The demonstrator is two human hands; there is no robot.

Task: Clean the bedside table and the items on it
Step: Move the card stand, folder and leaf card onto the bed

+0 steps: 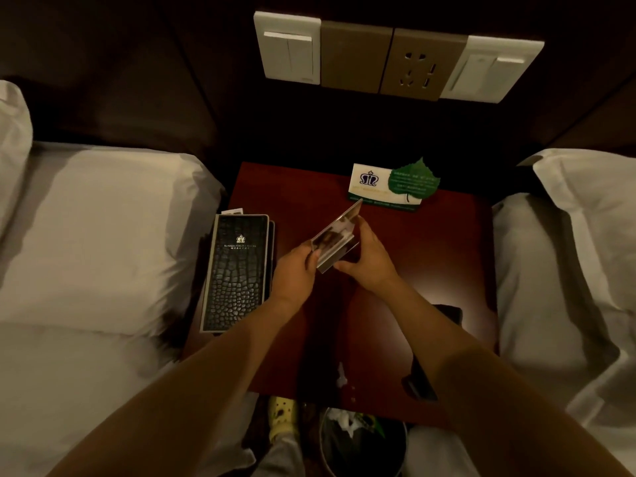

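Observation:
A dark red bedside table (430, 249) stands between two beds. Above its middle, both my hands hold a small clear acrylic card stand (339, 235), tilted. My left hand (296, 270) grips its near left corner, and my right hand (370, 259) holds its right side and base. A black crocodile-pattern folder (237, 270) lies along the table's left edge. A white card with a green leaf-shaped card (392, 185) sits at the back right. A dark remote-like object (418, 380) lies near the front right, partly hidden by my right forearm. Small white scraps (341, 375) lie near the front edge.
White pillows and bedding flank the table on the left (96, 235) and right (568, 270). A wall panel of switches and sockets (395, 60) sits above the table. Below the front edge stands a bin (361, 442) holding tissue, beside a yellow shoe (282, 418).

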